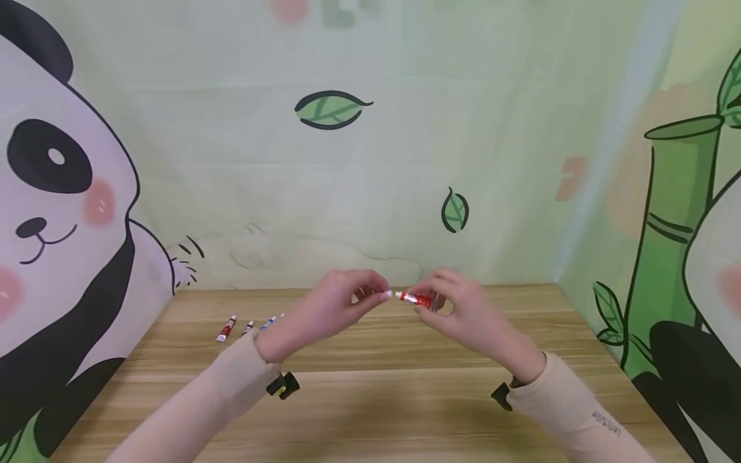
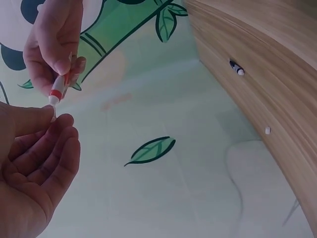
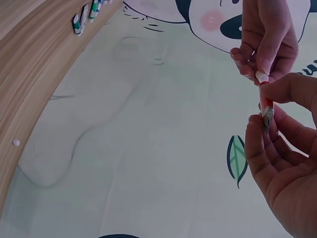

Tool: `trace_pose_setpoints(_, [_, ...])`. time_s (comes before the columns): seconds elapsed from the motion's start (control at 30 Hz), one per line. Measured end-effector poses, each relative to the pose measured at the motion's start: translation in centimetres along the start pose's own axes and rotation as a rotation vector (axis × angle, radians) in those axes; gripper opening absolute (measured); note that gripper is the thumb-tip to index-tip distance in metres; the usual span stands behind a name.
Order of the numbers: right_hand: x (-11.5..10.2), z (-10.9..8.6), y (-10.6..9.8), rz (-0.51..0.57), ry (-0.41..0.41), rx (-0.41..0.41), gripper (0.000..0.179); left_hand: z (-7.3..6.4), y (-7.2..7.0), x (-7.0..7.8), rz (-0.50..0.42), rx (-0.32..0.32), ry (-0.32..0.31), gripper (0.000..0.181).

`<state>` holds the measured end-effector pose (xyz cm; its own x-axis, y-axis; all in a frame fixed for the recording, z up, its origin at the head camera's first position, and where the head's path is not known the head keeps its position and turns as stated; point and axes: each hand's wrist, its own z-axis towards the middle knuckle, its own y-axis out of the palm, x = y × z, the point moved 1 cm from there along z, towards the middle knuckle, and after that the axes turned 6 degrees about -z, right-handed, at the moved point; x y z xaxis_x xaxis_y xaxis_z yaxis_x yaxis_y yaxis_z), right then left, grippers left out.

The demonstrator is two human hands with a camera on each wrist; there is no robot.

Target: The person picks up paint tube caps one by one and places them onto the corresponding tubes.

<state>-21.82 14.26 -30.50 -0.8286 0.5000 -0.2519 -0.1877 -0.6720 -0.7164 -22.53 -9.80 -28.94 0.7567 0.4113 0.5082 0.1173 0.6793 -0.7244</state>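
My right hand [image 1: 466, 308] grips a small red-and-white paint tube [image 1: 418, 300] between thumb and fingers, its white nozzle pointing left. Facing it, my left hand [image 1: 330, 307] pinches a small white cap [image 1: 388, 294] between thumb and fingertips. In the head view a narrow gap shows between cap and nozzle. Both hands are raised over the far part of the wooden table [image 1: 370, 405]. From the right wrist view, the tube's flattened silvery tail [image 3: 268, 119] sticks out between the right fingers.
Several paint tubes, a red one [image 1: 227, 328] among them, lie at the table's back left, partly behind the left forearm. Also on the table are a dark tube [image 2: 237, 68] and a small white piece [image 2: 267, 130]. A panda-printed cloth [image 1: 370, 173] stands behind.
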Motion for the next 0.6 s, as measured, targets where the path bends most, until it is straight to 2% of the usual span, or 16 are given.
trace_pose_setpoints(0.13, [-0.33,-0.01,0.26,0.017,-0.015,0.001,0.020,-0.07,0.32,0.35,0.042,-0.010,0.017,0.011])
trace_pose_setpoints(0.27, [-0.38,-0.22,0.49,0.027,-0.034,0.011,0.019,-0.18,0.61,0.52,0.068,-0.012,0.059,0.011])
trace_pose_setpoints(0.6, [-0.36,-0.65,0.52,0.070,-0.041,0.021,0.023,-0.60,0.85,0.97,0.024,0.024,0.114,0.012])
